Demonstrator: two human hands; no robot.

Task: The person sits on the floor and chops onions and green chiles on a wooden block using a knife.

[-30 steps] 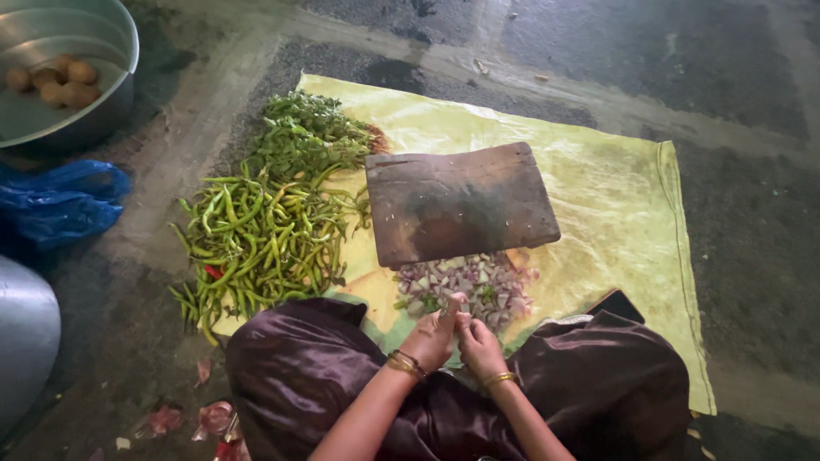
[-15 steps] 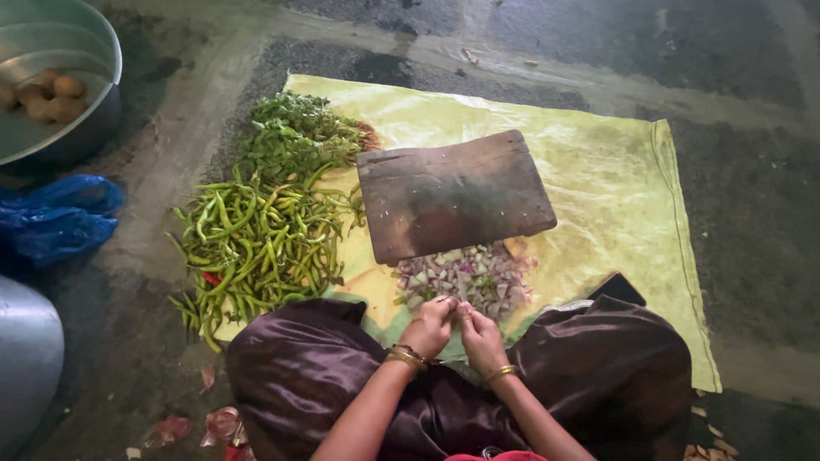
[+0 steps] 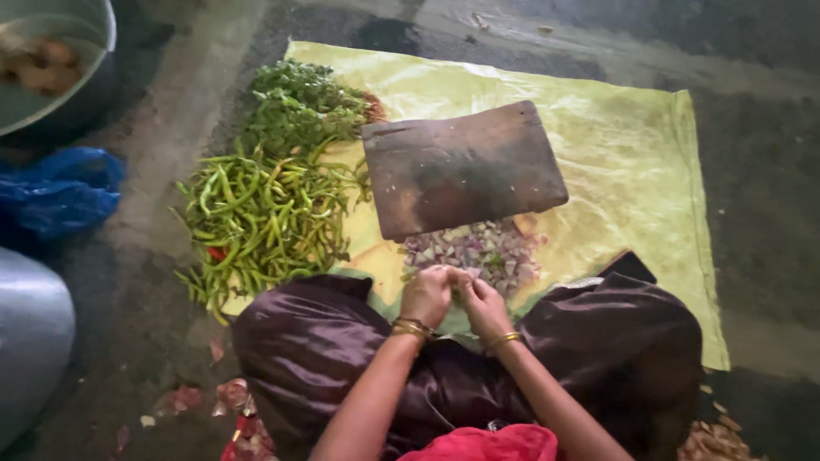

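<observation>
My left hand [image 3: 424, 294] and my right hand [image 3: 485, 306] meet fingertip to fingertip just above my lap, at the near edge of a pile of chopped purple onion [image 3: 478, 253]. Both hands have curled fingers pinching something small between them; the fingers hide what it is. Gold bangles circle both wrists. A dark wooden chopping board [image 3: 461, 166] lies just beyond the onion pile on a yellow plastic sheet [image 3: 623, 171].
Green chillies [image 3: 260, 224] and leafy herbs [image 3: 299, 107] are heaped on the sheet's left side. A metal basin [image 3: 77, 94] with potatoes, a blue plastic bag [image 3: 55, 189] and a grey vessel [image 3: 30, 333] stand at left. Onion skins [image 3: 231, 397] litter the floor.
My hands have drawn closer together and slightly nearer the onion pile. The view has tilted down, so the board and sheet sit higher in frame.
</observation>
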